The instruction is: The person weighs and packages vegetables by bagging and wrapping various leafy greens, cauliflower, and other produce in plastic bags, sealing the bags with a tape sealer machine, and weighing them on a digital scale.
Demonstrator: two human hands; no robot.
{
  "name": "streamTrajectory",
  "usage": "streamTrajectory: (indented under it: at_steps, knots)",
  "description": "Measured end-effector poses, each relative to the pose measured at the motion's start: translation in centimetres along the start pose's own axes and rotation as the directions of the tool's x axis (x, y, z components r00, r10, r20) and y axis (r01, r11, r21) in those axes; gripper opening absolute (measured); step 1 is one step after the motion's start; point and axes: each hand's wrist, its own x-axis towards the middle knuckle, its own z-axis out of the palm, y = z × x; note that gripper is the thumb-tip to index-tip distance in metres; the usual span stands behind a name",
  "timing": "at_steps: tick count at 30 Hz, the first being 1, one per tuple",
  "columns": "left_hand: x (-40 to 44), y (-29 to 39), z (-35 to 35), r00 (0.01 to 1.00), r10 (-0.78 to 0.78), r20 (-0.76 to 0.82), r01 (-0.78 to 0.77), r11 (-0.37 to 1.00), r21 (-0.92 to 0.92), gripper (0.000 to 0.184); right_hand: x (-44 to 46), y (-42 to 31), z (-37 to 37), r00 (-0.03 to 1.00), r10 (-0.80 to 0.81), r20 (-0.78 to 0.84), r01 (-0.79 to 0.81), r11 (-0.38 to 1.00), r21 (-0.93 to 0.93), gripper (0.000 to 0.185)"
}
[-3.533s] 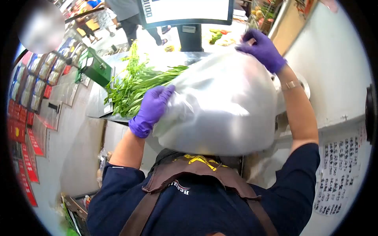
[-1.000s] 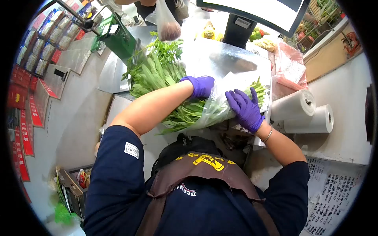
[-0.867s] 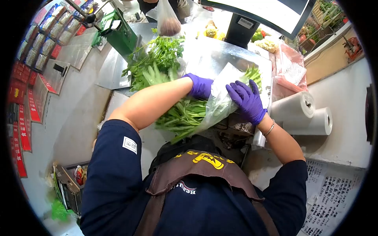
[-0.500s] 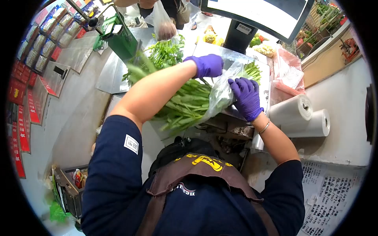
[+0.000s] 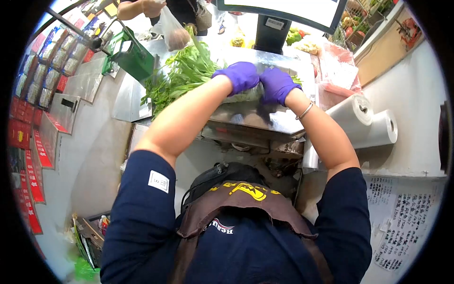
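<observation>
Both of my hands wear purple gloves and meet over a metal counter (image 5: 236, 118). My left hand (image 5: 239, 77) is closed at the clear plastic bag (image 5: 246, 96) around the bundle of leafy greens (image 5: 194, 64). Beside it, my right hand (image 5: 278, 86) is closed on the same bag, knuckles up, with the fingertips hidden. The leaves stick out to the left of my left hand, while some cut stems show just beyond my right hand. Most of the bag is behind the gloves.
A monitor (image 5: 283, 12) stands at the back. Two plastic rolls (image 5: 352, 111) lie at the right, near a pink bag (image 5: 338, 71). A green container (image 5: 130, 57) stands at the left. Across the counter, another person's hand (image 5: 153, 7) holds a bag with a round item (image 5: 177, 39).
The greens have swung away from me and now lie across the counter. My right hand has moved left, up against my left hand. The other person's bag appears farther left.
</observation>
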Motion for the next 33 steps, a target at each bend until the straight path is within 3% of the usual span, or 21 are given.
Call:
streamTrajectory:
  at_steps: [2, 3, 4, 6, 7, 9, 10, 11, 12, 13, 14, 15, 16, 17, 20, 23, 27, 30, 33]
  knots:
    - [-2.2, 0.1, 1.1, 0.998, -0.004, -0.057, 0.001, 0.999, -0.051, 0.054, 0.1, 0.8, 1.2, 1.000, 0.003, -0.024, -0.002, 0.999, 0.041, 0.042]
    - [-3.0, 0.1, 2.0, 0.996, 0.005, -0.091, -0.003, 1.000, 0.017, 0.061, -0.2, 0.7, 0.7, 0.999, -0.033, -0.007, 0.033, 0.999, 0.002, 0.031]
    - [-3.7, 0.1, 3.2, 0.992, 0.022, -0.124, -0.012, 0.997, 0.081, 0.075, -0.9, 0.6, 0.6, 0.999, -0.028, -0.020, 0.029, 0.999, 0.037, 0.037]
    - [-4.7, -0.2, 5.5, 0.934, 0.082, -0.349, -0.059, 0.995, 0.076, 0.074, -1.9, 0.5, 2.0, 0.994, -0.011, -0.107, 0.011, 1.000, -0.001, 0.052]
    - [-5.1, -0.1, 6.4, 0.907, 0.118, -0.405, -0.089, 0.992, 0.091, 0.075, -3.5, 0.6, 2.1, 0.960, -0.011, -0.278, 0.050, 0.990, 0.132, 0.055]
    - [-6.1, 0.1, 7.7, 0.833, 0.175, -0.525, -0.128, 0.984, 0.126, 0.077, -7.2, 0.4, 1.6, 0.799, 0.042, -0.600, 0.203, 0.920, 0.334, 0.062]
    - [-6.5, 0.6, 8.1, 0.823, 0.172, -0.541, -0.120, 0.984, 0.131, 0.078, -9.3, 1.2, 2.4, 0.765, 0.260, -0.589, 0.164, 0.807, 0.568, 0.063]
    - [-7.0, 1.1, 8.4, 0.813, 0.164, -0.559, -0.107, 0.985, 0.135, 0.079, -12.4, 1.4, 1.6, 0.643, 0.347, -0.683, 0.108, 0.841, 0.529, 0.049]
    - [-7.5, 1.4, 8.7, 0.801, 0.155, -0.578, -0.092, 0.986, 0.138, 0.080, -14.7, 2.9, 4.2, 0.456, 0.509, -0.730, 0.036, 0.809, 0.587, 0.031]
    - [-7.7, 1.6, 9.2, 0.798, 0.148, -0.584, -0.084, 0.987, 0.135, 0.080, -17.3, 3.2, 5.9, 0.308, 0.792, -0.528, -0.172, 0.592, 0.787, 0.016]
    - [-7.9, 1.7, 9.6, 0.783, 0.159, -0.602, -0.090, 0.985, 0.144, 0.080, -19.2, 3.4, 8.3, 0.221, 0.808, -0.546, -0.232, 0.587, 0.775, 0.011]
    - [-8.0, 1.7, 10.0, 0.766, 0.170, -0.620, -0.094, 0.984, 0.154, 0.079, -20.6, 3.8, 11.1, 0.288, 0.816, -0.501, -0.335, 0.576, 0.746, 0.011]
    - [-8.1, 1.6, 10.4, 0.748, 0.180, -0.639, -0.094, 0.982, 0.166, 0.079, -21.6, 2.7, 11.9, 0.448, 0.673, -0.588, -0.365, 0.738, 0.567, 0.013]
    - [-8.1, 1.3, 10.9, 0.758, 0.171, -0.629, -0.085, 0.983, 0.165, 0.079, -21.5, 1.6, 12.7, 0.488, 0.626, -0.608, -0.391, 0.780, 0.489, 0.017]
    - [-8.2, 1.0, 11.6, 0.716, 0.203, -0.668, -0.093, 0.976, 0.196, 0.079, -19.9, -0.2, 14.3, 0.459, 0.585, -0.669, -0.570, 0.771, 0.283, 0.013]
    - [-8.1, 0.4, 12.1, 0.710, 0.205, -0.674, -0.129, 0.978, 0.161, 0.074, -19.4, 0.1, 16.9, 0.475, 0.695, -0.539, -0.514, 0.717, 0.471, 0.010]
    - [-8.4, 0.2, 12.0, 0.699, 0.207, -0.685, -0.194, 0.976, 0.096, 0.057, -20.4, -1.3, 15.5, 0.488, 0.622, -0.612, -0.475, 0.778, 0.412, 0.005]
    - [-8.6, -0.1, 12.0, 0.688, 0.216, -0.693, -0.244, 0.968, 0.059, 0.043, -22.4, -1.0, 13.5, 0.534, 0.702, -0.471, -0.551, 0.712, 0.435, 0.006]
    - [-8.9, -0.2, 11.8, 0.674, 0.233, -0.701, -0.291, 0.956, 0.039, 0.031, -21.3, -2.2, 6.5, 0.644, 0.566, -0.514, -0.307, 0.807, 0.505, 0.006]
